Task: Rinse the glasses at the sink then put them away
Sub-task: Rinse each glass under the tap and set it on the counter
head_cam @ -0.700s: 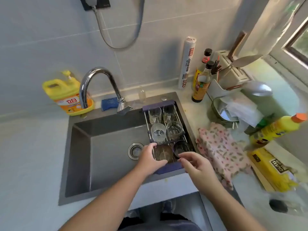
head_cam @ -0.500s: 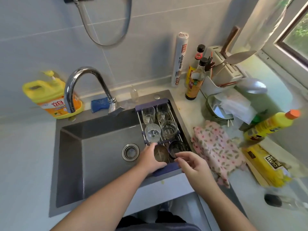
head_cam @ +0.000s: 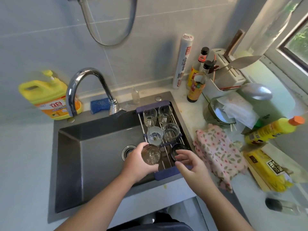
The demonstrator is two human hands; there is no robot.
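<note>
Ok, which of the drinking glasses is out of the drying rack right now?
The clear glass gripped in the left hand, tilted over the dark grey sink. All the other glasses sit in the blue-framed wire rack.

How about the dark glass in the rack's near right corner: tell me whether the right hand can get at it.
Likely yes. The right hand hovers open just above the dark glass, with nothing between them. The left hand holds a clear glass off to the side, clear of that path.
</note>
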